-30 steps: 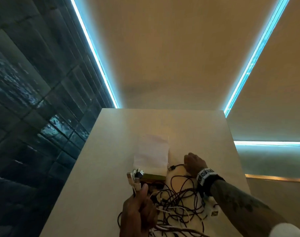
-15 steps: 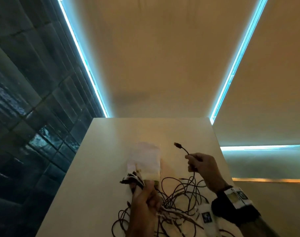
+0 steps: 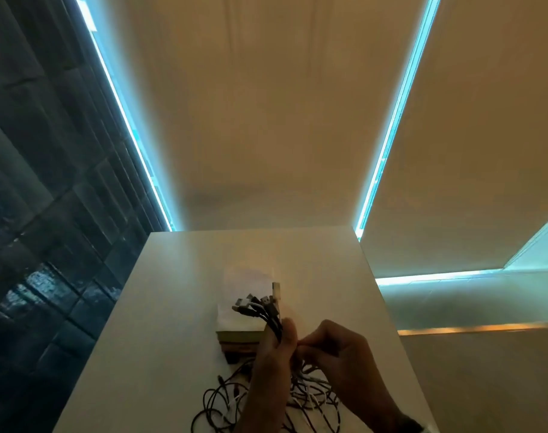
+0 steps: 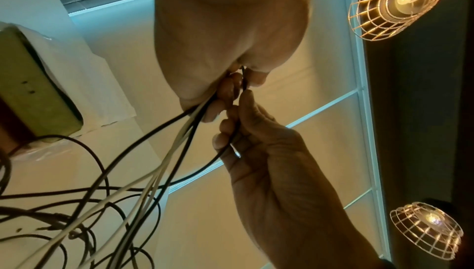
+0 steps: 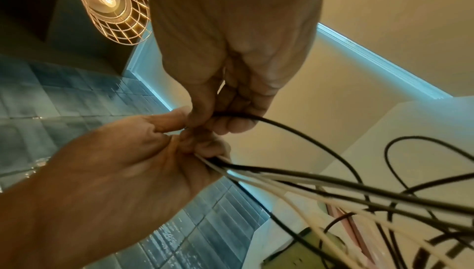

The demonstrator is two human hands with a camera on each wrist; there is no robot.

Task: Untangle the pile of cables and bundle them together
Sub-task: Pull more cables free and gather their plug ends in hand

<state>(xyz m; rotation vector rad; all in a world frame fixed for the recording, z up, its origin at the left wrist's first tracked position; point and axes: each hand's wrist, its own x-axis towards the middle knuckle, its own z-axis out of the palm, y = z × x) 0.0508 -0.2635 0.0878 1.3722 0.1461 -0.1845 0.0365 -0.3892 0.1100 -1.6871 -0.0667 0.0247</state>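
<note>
White table (image 3: 172,307), cable pile (image 3: 222,404) edge-cropped, plugs (image 3: 257,303) blurred

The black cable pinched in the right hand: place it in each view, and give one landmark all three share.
Head: hidden; only the right hand pinching beside the left hand shows, low centre.
Left wrist: the black cable runs through the right hand's fingers, mid-frame, curving down-left.
Right wrist: it leaves the fingers at centre and arcs down-right.
Shared landmark: the olive-green box on the table.
</note>
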